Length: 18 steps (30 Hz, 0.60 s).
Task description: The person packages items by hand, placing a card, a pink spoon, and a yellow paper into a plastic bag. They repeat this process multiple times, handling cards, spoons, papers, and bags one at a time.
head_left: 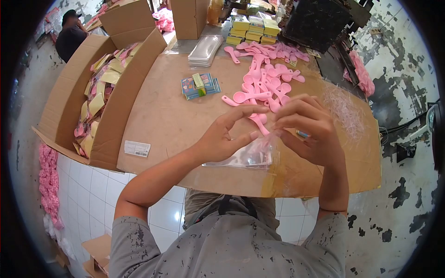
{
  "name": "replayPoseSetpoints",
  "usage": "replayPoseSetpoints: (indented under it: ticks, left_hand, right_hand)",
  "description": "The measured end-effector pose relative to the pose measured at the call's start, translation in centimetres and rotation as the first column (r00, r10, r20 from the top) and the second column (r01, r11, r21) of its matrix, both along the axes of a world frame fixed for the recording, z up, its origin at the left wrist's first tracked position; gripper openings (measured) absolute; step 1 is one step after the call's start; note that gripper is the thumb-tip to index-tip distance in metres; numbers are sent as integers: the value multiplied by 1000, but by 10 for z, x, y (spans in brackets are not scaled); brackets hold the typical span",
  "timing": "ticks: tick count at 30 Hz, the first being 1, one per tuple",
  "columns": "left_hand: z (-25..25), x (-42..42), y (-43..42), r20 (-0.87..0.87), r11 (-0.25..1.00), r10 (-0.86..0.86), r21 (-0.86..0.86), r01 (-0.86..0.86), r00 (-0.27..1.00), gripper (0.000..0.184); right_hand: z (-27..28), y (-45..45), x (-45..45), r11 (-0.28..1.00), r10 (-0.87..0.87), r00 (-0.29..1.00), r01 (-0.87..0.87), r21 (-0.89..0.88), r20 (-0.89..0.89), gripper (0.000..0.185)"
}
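Clear plastic bags (250, 156) lie at the front of the cardboard-covered table. Above them is my left hand (229, 132), its thumb and index finger apart with nothing visible between them. My right hand (306, 127) is curled, its thumb and fingertips close together at the upper edge of a clear bag; what they pinch is too hard to make out. A pink spoon (260, 123) lies just beyond, between my hands. Behind it spreads a pile of pink spoons (255, 76). Blue cards (187, 87) with a small yellow-green pack (199, 83) on top are at the centre left.
At left stands an open carton (125, 88) of packed pink and yellow items. Clear sleeves (205, 48), yellow card stacks (254, 28) and a black machine (317, 23) are at the back. Plastic shreds (345, 111) lie at right. Someone (69, 37) sits at upper left.
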<state>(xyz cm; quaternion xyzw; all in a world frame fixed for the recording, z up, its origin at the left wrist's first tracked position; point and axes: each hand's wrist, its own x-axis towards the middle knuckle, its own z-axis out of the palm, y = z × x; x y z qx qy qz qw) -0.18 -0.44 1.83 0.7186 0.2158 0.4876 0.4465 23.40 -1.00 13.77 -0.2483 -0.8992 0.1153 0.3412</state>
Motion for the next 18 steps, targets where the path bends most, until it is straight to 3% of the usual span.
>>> replayPoseSetpoints:
  ticks: [1,4,7,10,13,18]
  left_hand:
    - [4,-3,0,-32,997,-9,80,11,999,52]
    - [13,-1,-12,-97,986,42,167,-25,994,45]
    - [13,9,-14,4,1000,-13,-23,13,1000,35]
    - [14,3,-11,-112,989,35,-141,-51,993,31]
    - [10,6,-9,65,968,-5,-250,21,998,28]
    - [6,11,-11,169,933,-16,-353,76,985,28]
  right_hand:
    - [5,-5,-1,993,-78,994,70,92,78,10]
    - [2,-7,-7,976,-218,974,216,38,57,9]
    - [-4,-8,-13,977,-212,977,212,-26,-13,10]
    - [-7,-11,-16,976,-213,977,212,-50,-15,9]
    - [-12,-9,-17,980,-195,981,193,-50,-26,9]
    - [-14,-6,-20,964,-252,963,242,-113,-90,12]
